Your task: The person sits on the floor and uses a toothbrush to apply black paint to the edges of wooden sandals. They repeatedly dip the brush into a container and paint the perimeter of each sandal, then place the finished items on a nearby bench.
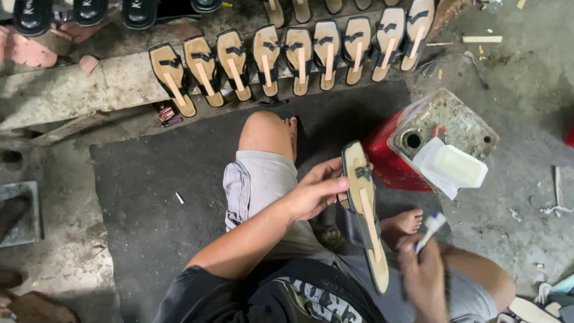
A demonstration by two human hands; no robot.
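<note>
Sitting on a dark floor mat (179,161), a person works on a sandal sole (366,209) held upright between the knees. The left hand (314,192) is partly curled, its fingers and thumb closed around the upper edge of the sole near the black strap. The right hand (423,276) is closed in a fist around a small brush (431,228), whose pale head points up and sits just beside the sole's right edge. A tan strip runs lengthwise down the sole's face.

At the mat's right edge stands a red metal can (388,158) with a stained top, and a white plastic tub (454,167) of pale paste rests on it. Along the far edge of the mat, a row of matching sandal soles (287,57) leans against a concrete ledge (78,90), each with a black strap and a tan strip. Black sandals (89,12) lie beyond the ledge at the upper left.
</note>
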